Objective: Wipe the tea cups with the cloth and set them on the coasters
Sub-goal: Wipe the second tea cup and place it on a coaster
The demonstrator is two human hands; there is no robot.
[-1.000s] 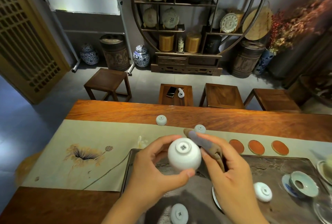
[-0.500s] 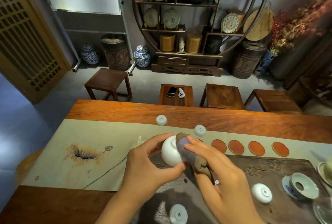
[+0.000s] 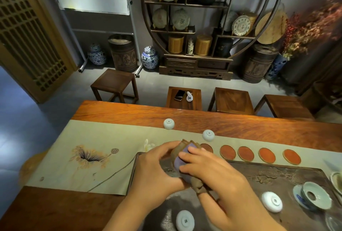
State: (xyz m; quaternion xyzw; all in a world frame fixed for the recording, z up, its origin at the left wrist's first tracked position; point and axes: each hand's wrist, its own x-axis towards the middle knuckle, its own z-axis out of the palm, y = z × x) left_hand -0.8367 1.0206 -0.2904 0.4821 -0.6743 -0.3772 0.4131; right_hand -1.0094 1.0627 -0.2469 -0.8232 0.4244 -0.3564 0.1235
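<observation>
My left hand [image 3: 157, 167] grips a white tea cup that is now hidden under the brown and purple cloth [image 3: 180, 158]. My right hand [image 3: 209, 171] presses the cloth over the cup, above the dark tea tray [image 3: 277, 175]. Two white cups [image 3: 168, 123] [image 3: 208, 135] stand upside down on the pale table runner [image 3: 103, 138]. Two more upturned cups [image 3: 272, 201] [image 3: 185, 220] lie on the tray. Several round orange coasters [image 3: 245, 153] sit in a row along the tray's far edge, all bare.
A pale green strainer on a saucer [image 3: 314, 196] and other ware sit at the tray's right end. The wooden table [image 3: 240, 121] stretches behind the runner. Stools [image 3: 231, 101] stand beyond it, one holding a phone [image 3: 179, 95].
The cup was bare in my left hand a second ago. My right hand has brought the cloth over it and both hands have sunk toward the tray; the cup is now covered.
</observation>
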